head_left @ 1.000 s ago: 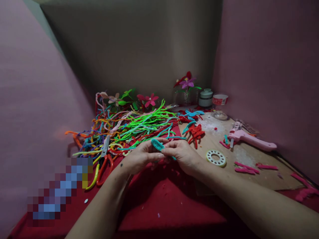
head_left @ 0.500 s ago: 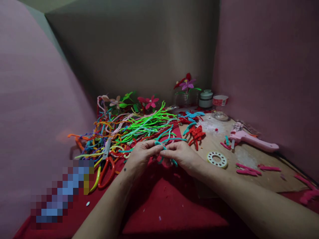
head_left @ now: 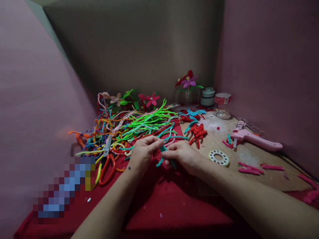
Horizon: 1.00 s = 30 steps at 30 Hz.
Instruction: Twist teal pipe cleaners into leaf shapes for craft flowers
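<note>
Both hands meet near the middle of the view, above the red cloth (head_left: 174, 212). A teal pipe cleaner piece (head_left: 163, 150), bent, with ends hanging below the fingers, is pinched between them. My left hand (head_left: 147, 149) grips its upper part between thumb and forefinger. Just to the right, my right hand (head_left: 178, 154) pinches it lower down; its curled fingers hide part of the piece. Behind the hands lies a heap of fuzzy stems, with bright green ones (head_left: 147, 122) on top.
Orange-handled scissors (head_left: 107, 166) lie left of my hands. On cardboard (head_left: 231, 179) at the right are a pink glue gun (head_left: 256, 140), a white disc with holes (head_left: 218, 158) and red pieces (head_left: 198, 132). Fuzzy flowers (head_left: 152, 99), a jar (head_left: 207, 97) and a tape roll (head_left: 222, 98) stand behind.
My left hand has risen slightly and its pinch has shifted on the teal piece, whose ends now hang lower between the hands. The whole view has shifted slightly.
</note>
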### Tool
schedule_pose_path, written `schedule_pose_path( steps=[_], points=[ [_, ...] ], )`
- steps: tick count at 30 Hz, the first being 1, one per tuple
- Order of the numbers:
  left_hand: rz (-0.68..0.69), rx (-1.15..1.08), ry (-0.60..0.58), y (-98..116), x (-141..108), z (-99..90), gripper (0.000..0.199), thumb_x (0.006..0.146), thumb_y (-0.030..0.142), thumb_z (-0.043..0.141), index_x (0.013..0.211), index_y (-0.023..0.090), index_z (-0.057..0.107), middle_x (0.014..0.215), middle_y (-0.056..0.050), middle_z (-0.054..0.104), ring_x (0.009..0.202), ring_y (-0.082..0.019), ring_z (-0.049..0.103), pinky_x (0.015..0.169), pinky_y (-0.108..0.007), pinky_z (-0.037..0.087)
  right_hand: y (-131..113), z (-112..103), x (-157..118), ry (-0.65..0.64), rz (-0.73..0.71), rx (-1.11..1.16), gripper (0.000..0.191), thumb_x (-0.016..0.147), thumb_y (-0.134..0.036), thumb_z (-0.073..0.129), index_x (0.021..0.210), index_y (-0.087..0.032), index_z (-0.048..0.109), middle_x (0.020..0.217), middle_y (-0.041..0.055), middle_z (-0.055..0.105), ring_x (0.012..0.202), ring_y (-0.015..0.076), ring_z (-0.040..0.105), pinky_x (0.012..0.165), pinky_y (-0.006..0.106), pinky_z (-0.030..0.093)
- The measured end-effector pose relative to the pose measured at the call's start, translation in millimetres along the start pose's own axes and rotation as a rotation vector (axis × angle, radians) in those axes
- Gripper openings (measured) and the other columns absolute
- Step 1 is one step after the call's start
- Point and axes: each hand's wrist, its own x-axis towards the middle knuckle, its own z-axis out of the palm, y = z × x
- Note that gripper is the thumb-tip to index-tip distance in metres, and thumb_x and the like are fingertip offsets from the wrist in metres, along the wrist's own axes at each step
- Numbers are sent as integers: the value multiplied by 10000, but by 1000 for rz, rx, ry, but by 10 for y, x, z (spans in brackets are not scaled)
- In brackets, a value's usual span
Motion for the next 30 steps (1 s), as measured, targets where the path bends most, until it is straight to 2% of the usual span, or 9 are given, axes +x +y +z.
schedule_pose_path(
  steps=[5,8,10,14,19,21,25,27,30],
  points=[
    [3,111,111,-5,-5,41,244,639,345,668,578,133,563,457,61,440,425,-48,337,425,-191,257,45,-16,32,10,-11,-16,169,658,-217,595,523,-117,584,450,2,543,380,67,427,427,216,326],
    [-84,36,-3,-12,-6,45,233,655,368,646,669,142,590,479,49,486,411,-58,370,415,-194,268,30,-17,27,41,-14,22,142,643,-212,593,536,-119,590,458,-1,544,387,71,429,441,223,328],
    [-122,16,-84,2,-13,39,236,648,363,651,641,139,578,469,42,490,405,-63,380,416,-198,271,20,-14,20,62,-28,25,142,642,-213,584,531,-125,587,463,0,543,396,75,431,449,229,328],
    [-74,114,-51,54,-21,33,280,644,366,651,537,132,537,442,41,454,419,-64,377,428,-198,270,20,-25,31,111,-64,-6,170,635,-260,606,525,-134,576,468,-14,516,413,71,409,442,225,307],
    [-43,223,-146,45,0,31,219,641,329,639,756,144,616,629,16,567,488,-80,429,480,-206,333,4,-72,65,254,-105,56,248,589,-338,664,527,-151,514,431,-64,407,391,52,318,402,212,234],
    [23,385,-138,2,-8,27,161,651,306,628,689,150,614,580,18,542,496,-88,423,496,-209,326,3,-80,73,286,-131,8,260,604,-335,650,510,-155,488,425,-70,380,394,50,303,401,211,219],
    [313,709,-22,-87,-65,47,190,752,302,528,633,175,605,526,13,502,501,-101,413,529,-215,296,34,-75,92,406,-173,-150,272,653,-316,595,483,-163,448,414,-71,342,402,52,282,408,214,200],
    [391,764,28,-109,-90,70,191,770,300,507,652,187,608,541,6,518,495,-103,413,530,-215,283,57,-71,104,452,-169,-194,264,667,-312,574,488,-164,449,410,-71,329,401,54,274,411,217,200],
    [415,767,41,-109,-102,105,195,773,307,509,637,199,598,522,13,500,476,-102,393,512,-212,265,79,-63,119,480,-184,-184,255,665,-324,569,500,-166,455,417,-69,329,404,57,273,414,221,203]
  ],
)
